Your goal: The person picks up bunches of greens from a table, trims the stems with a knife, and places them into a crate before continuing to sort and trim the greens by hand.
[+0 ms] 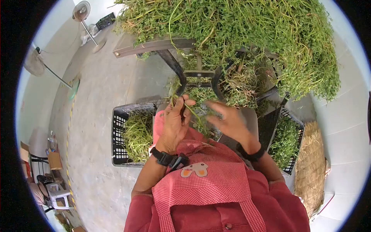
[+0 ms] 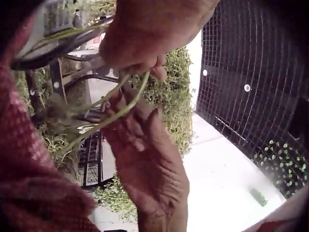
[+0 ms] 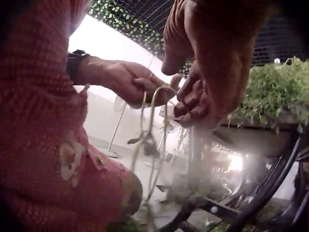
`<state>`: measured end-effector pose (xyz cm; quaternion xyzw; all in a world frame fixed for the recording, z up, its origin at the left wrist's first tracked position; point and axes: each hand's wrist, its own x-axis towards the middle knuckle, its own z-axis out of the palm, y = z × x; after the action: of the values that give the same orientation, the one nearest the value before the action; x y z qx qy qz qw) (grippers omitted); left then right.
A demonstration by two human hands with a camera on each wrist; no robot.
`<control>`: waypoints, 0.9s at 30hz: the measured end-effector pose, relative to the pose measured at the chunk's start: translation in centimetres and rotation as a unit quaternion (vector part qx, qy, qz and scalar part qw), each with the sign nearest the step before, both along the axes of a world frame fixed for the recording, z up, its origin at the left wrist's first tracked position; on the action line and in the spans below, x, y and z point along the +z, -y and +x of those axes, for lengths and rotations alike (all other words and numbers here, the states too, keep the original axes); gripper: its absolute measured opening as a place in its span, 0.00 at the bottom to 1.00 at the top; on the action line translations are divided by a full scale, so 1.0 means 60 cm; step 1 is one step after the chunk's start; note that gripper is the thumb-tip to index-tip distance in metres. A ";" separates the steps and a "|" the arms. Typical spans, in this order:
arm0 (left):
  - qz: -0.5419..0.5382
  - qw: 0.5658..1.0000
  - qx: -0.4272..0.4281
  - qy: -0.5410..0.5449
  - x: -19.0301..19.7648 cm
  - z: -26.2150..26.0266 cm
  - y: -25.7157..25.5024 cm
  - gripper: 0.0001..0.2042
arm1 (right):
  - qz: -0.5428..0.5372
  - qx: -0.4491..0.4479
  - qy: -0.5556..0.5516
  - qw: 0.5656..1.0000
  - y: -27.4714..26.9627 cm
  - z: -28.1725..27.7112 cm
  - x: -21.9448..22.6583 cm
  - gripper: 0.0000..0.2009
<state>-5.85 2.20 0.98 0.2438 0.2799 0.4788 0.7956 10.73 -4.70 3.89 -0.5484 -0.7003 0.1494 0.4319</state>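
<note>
My left hand point(image 1: 176, 121) pinches a few thin green plant stems point(image 1: 193, 110) between thumb and fingers in front of the apron. In the left wrist view the stems point(image 2: 118, 115) bend down from its fingertips, and in the right wrist view the leafy ends of the stems point(image 3: 151, 140) dangle below. My right hand point(image 1: 230, 121), blurred in the head view, is just to the right with its fingers loosely extended. From the left wrist the right hand point(image 2: 149, 166) shows its palm, fingers loose behind the stems.
A large heap of leafy green stems point(image 1: 239, 27) covers the table point(image 1: 154, 45) ahead. A black crate point(image 1: 118, 133) of stems stands at the left, another crate point(image 1: 295, 154) of greens at the right. More plant waste point(image 1: 243, 87) lies under the table. A straw mat point(image 1: 311, 158) is far right.
</note>
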 end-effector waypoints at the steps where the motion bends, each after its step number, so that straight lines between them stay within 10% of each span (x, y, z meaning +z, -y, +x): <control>1: -0.016 0.999 0.010 -0.025 0.013 0.002 0.005 0.08 | 0.003 0.001 -0.001 1.000 0.002 -0.004 -0.021 0.13; 3: -0.020 0.998 0.024 -0.046 0.024 0.001 0.002 0.07 | -0.195 0.091 -0.129 0.968 -0.008 -0.006 -0.073 0.13; 15: 0.137 0.988 -0.058 -0.029 0.038 -0.002 0.015 0.15 | -0.228 0.091 -0.327 0.913 0.014 -0.009 -0.104 0.10; 19: 0.189 0.971 -0.077 -0.125 0.030 -0.010 0.012 0.14 | -0.297 0.044 -0.248 0.921 0.013 -0.009 -0.104 0.10; 27: 0.379 0.879 -0.147 -0.250 -0.013 0.015 0.051 0.11 | -0.085 -0.110 -0.050 0.989 -0.025 0.006 -0.152 0.10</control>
<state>-4.94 -0.86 0.23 0.6763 0.2281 0.3492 0.6071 11.12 -3.22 -5.21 -0.6491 -0.5979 0.1870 0.4316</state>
